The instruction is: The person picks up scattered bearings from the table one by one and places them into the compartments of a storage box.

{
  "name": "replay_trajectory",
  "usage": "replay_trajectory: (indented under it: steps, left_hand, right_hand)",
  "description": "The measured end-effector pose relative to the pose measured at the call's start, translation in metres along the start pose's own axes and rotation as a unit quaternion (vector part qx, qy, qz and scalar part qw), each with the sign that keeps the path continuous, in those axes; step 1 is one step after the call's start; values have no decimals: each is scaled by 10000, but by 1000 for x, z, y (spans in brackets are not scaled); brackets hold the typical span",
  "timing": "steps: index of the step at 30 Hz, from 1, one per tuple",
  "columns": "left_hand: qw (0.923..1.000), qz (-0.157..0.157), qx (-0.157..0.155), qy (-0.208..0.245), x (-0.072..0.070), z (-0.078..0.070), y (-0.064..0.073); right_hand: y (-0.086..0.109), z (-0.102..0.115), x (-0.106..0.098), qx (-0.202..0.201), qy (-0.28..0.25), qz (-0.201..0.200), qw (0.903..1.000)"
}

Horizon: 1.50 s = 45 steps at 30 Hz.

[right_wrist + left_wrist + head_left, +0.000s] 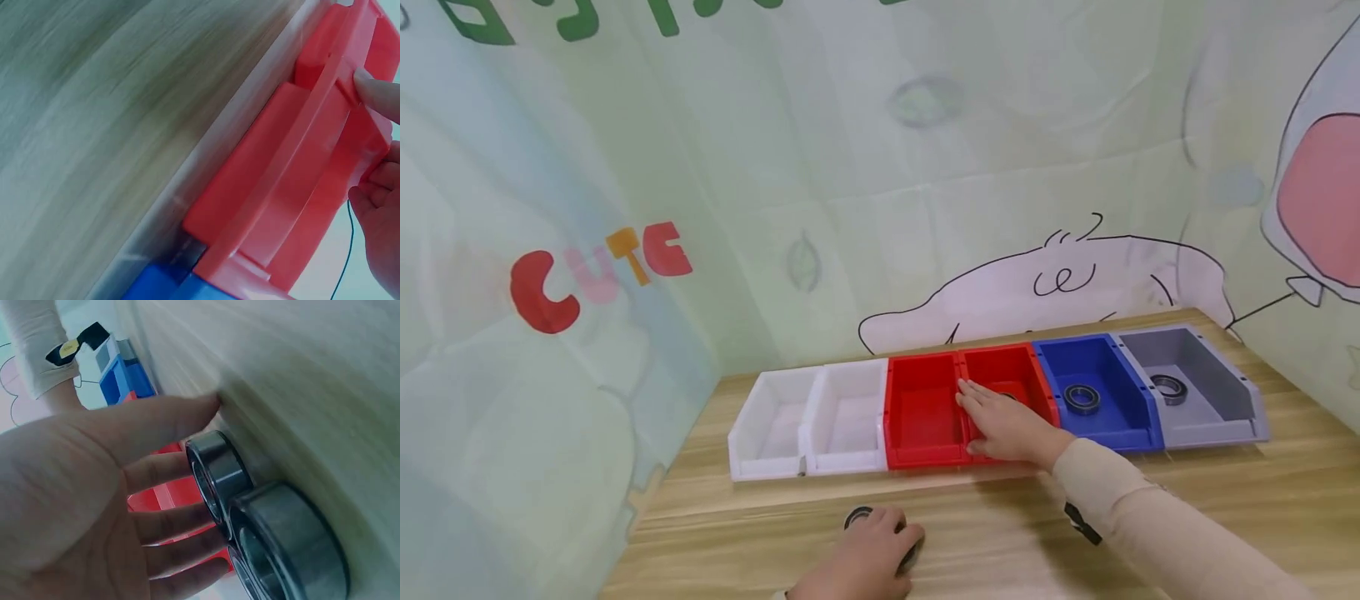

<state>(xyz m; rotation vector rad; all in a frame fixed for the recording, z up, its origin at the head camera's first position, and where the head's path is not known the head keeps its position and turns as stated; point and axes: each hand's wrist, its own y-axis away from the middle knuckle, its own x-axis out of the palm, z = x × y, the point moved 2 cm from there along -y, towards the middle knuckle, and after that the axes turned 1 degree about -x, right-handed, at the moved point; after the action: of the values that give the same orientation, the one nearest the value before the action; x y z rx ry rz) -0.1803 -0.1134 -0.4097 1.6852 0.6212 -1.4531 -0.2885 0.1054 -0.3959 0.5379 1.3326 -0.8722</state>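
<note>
My left hand (861,554) is over several metal ball bearings (219,475) grouped on the wooden table at the front. In the left wrist view its thumb and fingers are spread, with fingertips beside the nearest bearings. My right hand (1011,423) reaches over the right-hand red bin (1000,360), its fingers at the divider shared with the left-hand red bin (925,408). Behind that hand, the top of a bearing (1009,396) just shows inside the right-hand red bin. No bearing is visible in the right hand's fingers.
Left of the red bins stand two white bins (808,425). To their right are a blue bin (1120,437) with one bearing (1082,399) and a grey bin (1217,431) with another bearing (1169,389). A printed curtain (820,183) hangs behind the wooden table (715,525).
</note>
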Motion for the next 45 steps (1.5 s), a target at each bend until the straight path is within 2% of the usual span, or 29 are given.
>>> replay_trajectory:
  steps: [6,10,13,20,28,30,37,39,45]
  left_hand:
    - [9988,-69,33,-488,0,-3,-2]
    - [9975,-265,183,-632,0,-2,-3]
    - [9978,-395,258,-476,1,1,-3]
    - [9988,-323,364,-59,-3,2,-3]
    - [9964,-489,394,573,-8,3,-2]
    - [9953,-618,435,598,-11,4,-3]
    - [9869,-1262,861,517,-22,9,-8]
    - [9851,-1401,887,448,-26,12,-10]
    - [9802,-1779,854,-170,-42,17,-21]
  right_hand:
    - [-3,1,-2,58,72,213,9997]
    - [-2,0,-3,86,175,289,9994]
    - [-1,-1,-2,40,347,250,9991]
    - [1,-3,-2,-11,524,234,9984]
    - [1,-6,-3,67,282,298,9991]
    - [1,-7,-3,47,244,293,9993]
    - [3,-10,-2,-47,92,190,9998]
    - [3,-10,-2,-59,44,154,9999]
    - [4,-13,-1,-120,45,116,9999]
